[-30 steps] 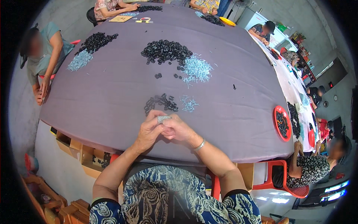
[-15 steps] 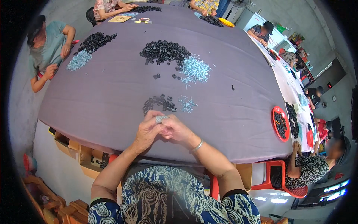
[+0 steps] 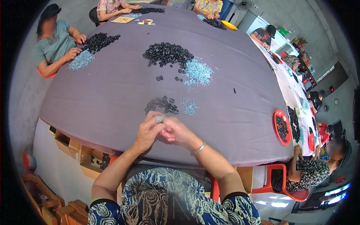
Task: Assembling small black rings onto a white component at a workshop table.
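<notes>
My left hand (image 3: pixel 147 132) and my right hand (image 3: pixel 177 130) meet just above the near part of the dark cloth. The left fingers and thumb are pinched together. My right fingers are curled, their tips close against the left ones. A small grey, speckled piece (image 3: pixel 159 119) shows between the hands; whether it is a finger wrap or a held part I cannot tell. Just beyond lie a small heap of black plastic parts (image 3: pixel 162 105) and, right of it, a few light-blue small thin pieces (image 3: pixel 189 106).
Farther out are a big heap of black parts (image 3: pixel 168 53) and a light-blue heap (image 3: pixel 198 72). A red tray (image 3: pixel 277 132) of dark parts is at the right edge. A co-worker (image 3: pixel 56 48) sits at the left; others sit around. Cardboard boxes (image 3: pixel 90 159) stand below the table's edge.
My right fingers have shifted slightly, showing more of a gap beside the left hand. The co-worker at the left has leaned in, hands now at the heaps there.
</notes>
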### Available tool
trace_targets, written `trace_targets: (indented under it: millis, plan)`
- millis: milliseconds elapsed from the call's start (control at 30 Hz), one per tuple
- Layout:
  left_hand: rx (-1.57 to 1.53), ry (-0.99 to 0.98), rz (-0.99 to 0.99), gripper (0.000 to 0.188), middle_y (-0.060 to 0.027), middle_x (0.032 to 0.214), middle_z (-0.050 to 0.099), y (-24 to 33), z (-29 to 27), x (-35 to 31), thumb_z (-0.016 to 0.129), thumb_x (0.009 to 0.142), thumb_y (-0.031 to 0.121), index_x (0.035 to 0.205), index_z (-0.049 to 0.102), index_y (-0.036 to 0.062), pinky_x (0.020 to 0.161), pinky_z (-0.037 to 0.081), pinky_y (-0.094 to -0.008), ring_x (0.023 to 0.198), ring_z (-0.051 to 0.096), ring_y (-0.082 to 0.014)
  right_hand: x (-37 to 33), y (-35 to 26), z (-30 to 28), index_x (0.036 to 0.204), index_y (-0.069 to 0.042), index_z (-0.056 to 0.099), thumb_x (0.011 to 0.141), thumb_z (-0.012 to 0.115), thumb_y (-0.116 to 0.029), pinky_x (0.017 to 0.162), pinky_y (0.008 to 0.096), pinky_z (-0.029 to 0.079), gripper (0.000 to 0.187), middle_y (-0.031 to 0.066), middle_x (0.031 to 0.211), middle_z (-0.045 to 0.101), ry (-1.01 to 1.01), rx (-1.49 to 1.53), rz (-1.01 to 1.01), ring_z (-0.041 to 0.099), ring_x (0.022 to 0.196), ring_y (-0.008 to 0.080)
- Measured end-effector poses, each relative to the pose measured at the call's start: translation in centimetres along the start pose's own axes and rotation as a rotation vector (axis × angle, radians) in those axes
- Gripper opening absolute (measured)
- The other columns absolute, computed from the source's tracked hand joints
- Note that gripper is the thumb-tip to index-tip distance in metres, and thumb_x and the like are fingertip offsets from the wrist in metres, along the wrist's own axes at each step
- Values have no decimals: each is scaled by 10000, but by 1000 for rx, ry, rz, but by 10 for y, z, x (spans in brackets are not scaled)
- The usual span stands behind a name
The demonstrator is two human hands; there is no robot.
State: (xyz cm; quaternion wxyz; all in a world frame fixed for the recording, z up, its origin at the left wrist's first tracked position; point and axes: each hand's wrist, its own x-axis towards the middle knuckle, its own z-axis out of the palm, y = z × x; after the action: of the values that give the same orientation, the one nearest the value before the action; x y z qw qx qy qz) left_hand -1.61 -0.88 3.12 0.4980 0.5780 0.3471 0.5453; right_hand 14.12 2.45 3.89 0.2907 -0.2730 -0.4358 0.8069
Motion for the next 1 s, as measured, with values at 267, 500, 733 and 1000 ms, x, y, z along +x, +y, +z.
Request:
trace_targets:
  millis: [267,500,733,1000]
  plan:
    - [24,2,-1,164,-64,1070,507,-3,-2,0,564,884,65,1011,633,-14,810,426,-260,953,507,-134,5,8,-12,676,-32,471,908,427,-616,295,210,236,630,-37,470,326,-58,-103,10,269,346,47]
    - [-1,19,-8,150,-58,1040,514,0,2,1,573,891,86,983,641,-11,805,428,-253,939,511,-128,8,11,-13,643,-27,476,924,439,-572,303,198,218,614,-31,478,371,-24,-207,-94,304,356,37]
    - [35,7,29,150,-64,1038,513,0,1,0,579,885,90,986,643,-2,823,427,-266,958,507,-145,9,15,-15,659,-15,507,928,445,-557,333,192,191,608,-36,498,374,4,-212,-108,302,378,32]
    - [26,2,48,166,-70,1053,515,-4,0,1,574,883,82,1009,642,-1,855,421,-282,990,503,-161,10,19,-13,674,-15,519,930,490,-508,387,204,184,555,-53,535,339,72,-98,-142,269,442,35]
